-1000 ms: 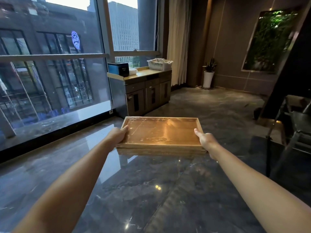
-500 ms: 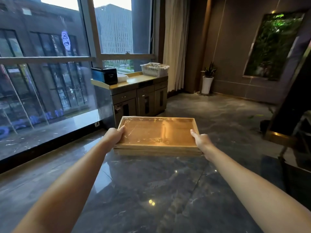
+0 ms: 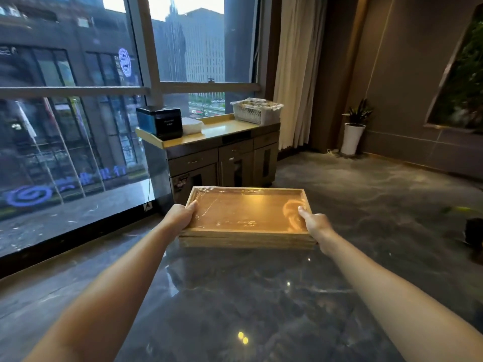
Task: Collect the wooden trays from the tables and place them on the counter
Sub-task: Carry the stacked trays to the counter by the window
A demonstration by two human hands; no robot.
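wooden trays nearer the counter than before

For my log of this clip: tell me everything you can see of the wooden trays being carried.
The wooden trays are a small stack of shallow, light-wood rectangles with raised rims; the exact count is unclear. The top one looks covered in shiny clear film. The stack is held roughly level above the dark glossy floor, long side toward the person. The left hand and right hand each grip a short end, thumbs over the rim. The stack touches nothing else.
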